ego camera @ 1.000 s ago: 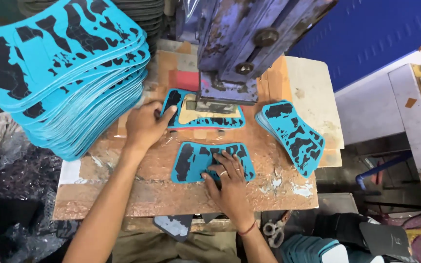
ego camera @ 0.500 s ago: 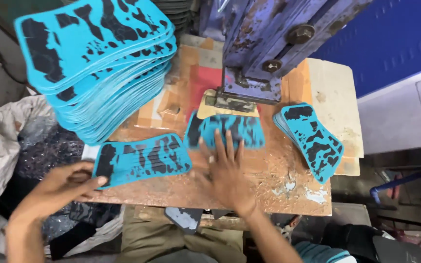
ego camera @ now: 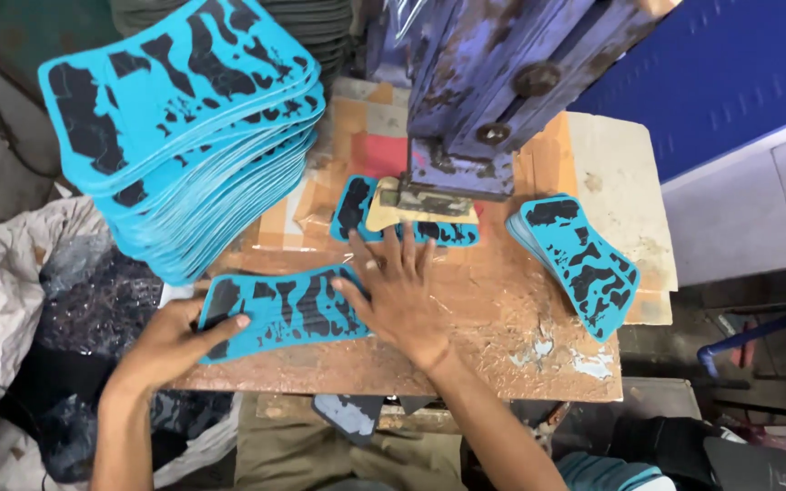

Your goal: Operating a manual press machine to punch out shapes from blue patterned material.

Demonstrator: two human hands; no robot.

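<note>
Across the far left of the worn workbench (ego camera: 502, 318), a tall stack of blue-and-black sheets (ego camera: 184, 127) is leaning beside the purple press (ego camera: 484, 91). Nearer, a loose blue sheet (ego camera: 284, 309) is lying flat at the near left edge; it looks thin, light and flexible, best pinched at an end. The left hand (ego camera: 170, 350) is grasping its left end, while the right hand (ego camera: 402, 291) is pressing open-palmed on its right end.

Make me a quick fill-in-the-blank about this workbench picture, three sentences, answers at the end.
1. The left hand grips the near blue sheet at its ____ end.
2. The right hand lies flat, fingers toward the ____ press.
3. The tall stack of blue sheets stands on the bench's ____ side.

Missing words: left; purple; left
</note>
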